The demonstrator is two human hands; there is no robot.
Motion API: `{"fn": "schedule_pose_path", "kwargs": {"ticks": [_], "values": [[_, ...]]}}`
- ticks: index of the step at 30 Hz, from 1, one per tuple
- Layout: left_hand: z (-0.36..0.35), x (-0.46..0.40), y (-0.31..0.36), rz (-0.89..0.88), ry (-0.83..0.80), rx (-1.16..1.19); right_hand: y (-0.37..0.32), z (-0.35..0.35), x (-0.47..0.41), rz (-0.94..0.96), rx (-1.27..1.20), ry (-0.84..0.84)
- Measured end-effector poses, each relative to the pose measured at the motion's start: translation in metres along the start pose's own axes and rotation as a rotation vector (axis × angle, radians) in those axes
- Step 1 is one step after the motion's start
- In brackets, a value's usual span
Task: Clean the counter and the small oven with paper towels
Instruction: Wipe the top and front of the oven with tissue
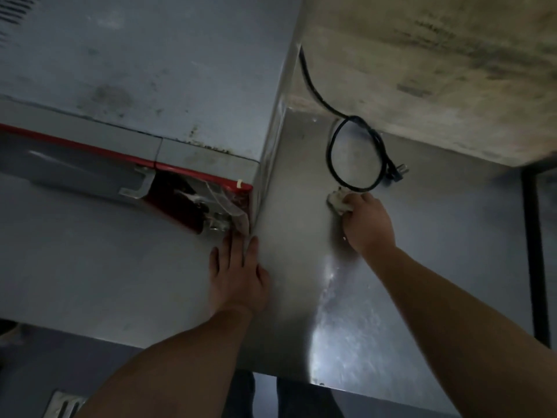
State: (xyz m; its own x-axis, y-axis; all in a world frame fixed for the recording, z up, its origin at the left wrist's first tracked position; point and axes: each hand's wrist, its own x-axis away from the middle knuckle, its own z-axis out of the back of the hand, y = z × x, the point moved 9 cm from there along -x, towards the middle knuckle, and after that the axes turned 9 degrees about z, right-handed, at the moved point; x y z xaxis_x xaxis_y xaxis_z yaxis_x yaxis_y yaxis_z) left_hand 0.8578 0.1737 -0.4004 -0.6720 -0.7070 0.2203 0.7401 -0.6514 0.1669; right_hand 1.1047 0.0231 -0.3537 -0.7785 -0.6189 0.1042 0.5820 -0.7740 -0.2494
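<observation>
Your right hand (366, 224) grips a crumpled white paper towel (339, 201) against the shiny steel counter (437, 236), just below the looped black power cord (355, 152). Your left hand (238, 276) lies flat, fingers straight, on the grey metal small oven (120, 86) beside its red-trimmed corner.

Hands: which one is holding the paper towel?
The right hand grips the paper towel on the counter; the left hand lies flat, holding nothing.
</observation>
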Motion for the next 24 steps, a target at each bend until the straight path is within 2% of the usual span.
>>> {"fn": "schedule_pose_path", "kwargs": {"ticks": [2,7,11,14,20,24], "values": [[0.001,0.000,0.000,-0.002,0.002,0.003,0.004,-0.002,0.022,-0.031,0.014,0.037],[0.005,0.001,0.000,-0.010,0.020,0.029,-0.007,-0.014,0.090,-0.246,-0.061,0.129],[0.004,0.000,0.000,-0.020,0.011,0.053,-0.042,-0.023,0.128,-0.244,-0.109,0.148],[0.004,0.001,0.000,-0.036,0.005,0.069,-0.062,-0.031,0.144,-0.197,-0.116,0.057],[0.015,0.001,0.002,-0.046,0.006,0.112,-0.084,-0.051,0.179,0.027,-0.072,-0.221],[0.019,0.001,0.003,-0.055,-0.022,0.116,-0.090,-0.059,0.203,0.073,-0.080,-0.325]]}}
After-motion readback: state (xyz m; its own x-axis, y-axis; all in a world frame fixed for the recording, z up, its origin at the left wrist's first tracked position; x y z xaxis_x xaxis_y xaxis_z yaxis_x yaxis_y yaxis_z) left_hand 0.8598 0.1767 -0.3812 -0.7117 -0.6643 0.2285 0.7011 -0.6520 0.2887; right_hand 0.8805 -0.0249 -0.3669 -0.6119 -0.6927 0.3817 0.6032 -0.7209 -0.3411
